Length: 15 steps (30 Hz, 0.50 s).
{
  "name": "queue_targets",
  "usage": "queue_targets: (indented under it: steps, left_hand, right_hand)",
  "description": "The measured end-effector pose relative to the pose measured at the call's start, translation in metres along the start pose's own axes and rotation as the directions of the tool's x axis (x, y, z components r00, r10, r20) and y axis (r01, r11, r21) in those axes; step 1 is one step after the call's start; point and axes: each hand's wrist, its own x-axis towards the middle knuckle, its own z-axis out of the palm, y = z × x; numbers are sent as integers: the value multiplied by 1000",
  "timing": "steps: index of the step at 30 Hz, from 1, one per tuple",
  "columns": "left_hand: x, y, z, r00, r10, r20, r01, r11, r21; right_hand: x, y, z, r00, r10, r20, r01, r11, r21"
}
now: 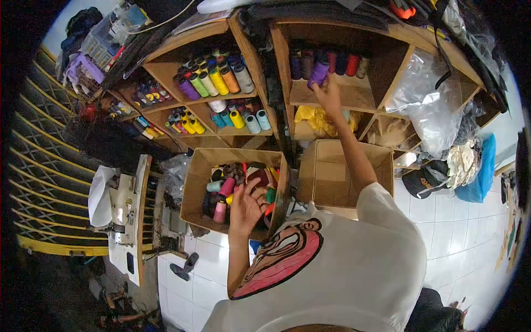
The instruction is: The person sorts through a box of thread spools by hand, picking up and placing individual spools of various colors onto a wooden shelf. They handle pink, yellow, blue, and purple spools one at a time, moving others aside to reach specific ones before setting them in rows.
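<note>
The right grip [327, 91] is clamped on a near-upright purple spool [319, 73], just before the shelf's spool row [352, 65]; the left hand [248, 208], fingers apart, is at the left box [193, 196].

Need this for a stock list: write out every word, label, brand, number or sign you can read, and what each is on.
Nothing reads clearly enough to quote.
Black cap: orange marks on the front, possibly lettering, too small and blurred to read.
Purple spool in the right hand: no readable label.
Yellow spool on the shelf: too small to read any label.
White shirt: a drawing, no readable words.
</note>
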Motion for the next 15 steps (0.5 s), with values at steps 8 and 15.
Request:
queue_targets:
  steps: [8, 15]
  left_hand:
    - [-18, -20, -23, 997, 37, -72, -36, 999, 14]
    - [-26, -31, -26, 987, 67, -144, -69, 997, -14]
  right_hand:
    - [54, 90, 11, 983, -162, -88, 72, 776, -626]
    - [58, 112, 20, 993, -62, -97, -20, 737, -675]
